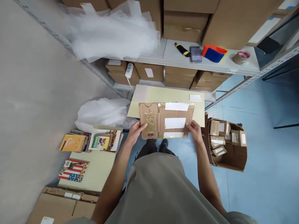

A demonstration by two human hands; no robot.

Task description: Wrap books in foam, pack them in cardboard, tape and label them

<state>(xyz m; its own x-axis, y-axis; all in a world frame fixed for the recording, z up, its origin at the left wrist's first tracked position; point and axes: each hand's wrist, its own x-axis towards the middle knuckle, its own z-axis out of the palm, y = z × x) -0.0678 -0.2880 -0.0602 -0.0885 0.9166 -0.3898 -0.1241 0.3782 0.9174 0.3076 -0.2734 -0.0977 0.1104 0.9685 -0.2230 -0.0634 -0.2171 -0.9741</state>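
I hold a flat, taped cardboard parcel [163, 119] with white labels over a pale yellow board [168, 95] that rests on a lower shelf. My left hand [136, 130] grips the parcel's left edge, fingers closed over it. On the right edge, my right hand [195, 130] pinches the parcel the same way. Both forearms reach forward from my grey shirt.
An open carton [233, 155] with several small taped parcels stands on the blue floor at right. Books [74, 141] and a flag-cover book [73, 170] lie at left by a white plastic bag [102, 112]. The metal shelf [210, 63] carries boxes, a tape roll [241, 57], and bubble wrap [112, 34].
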